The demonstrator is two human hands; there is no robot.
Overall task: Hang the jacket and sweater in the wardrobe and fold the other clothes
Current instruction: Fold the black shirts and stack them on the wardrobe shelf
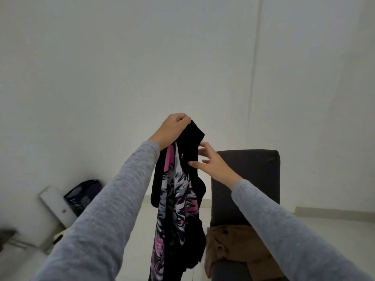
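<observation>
A black garment with a pink, white and grey print [178, 199] hangs lengthwise in front of me, above the floor. My left hand [172, 128] grips its top edge with curled fingers and holds it up. My right hand [211, 161] is just to the right of the cloth, fingers spread and straight, with its thumb tip touching the black edge. Both arms wear grey sleeves. A brown garment [237, 246] lies crumpled on the seat of a dark armchair [249, 169] at the lower right.
A white wall fills the upper view. At the lower left, a dark bag [81, 195] and a white board [54, 207] lean against the wall. The floor has pale tiles.
</observation>
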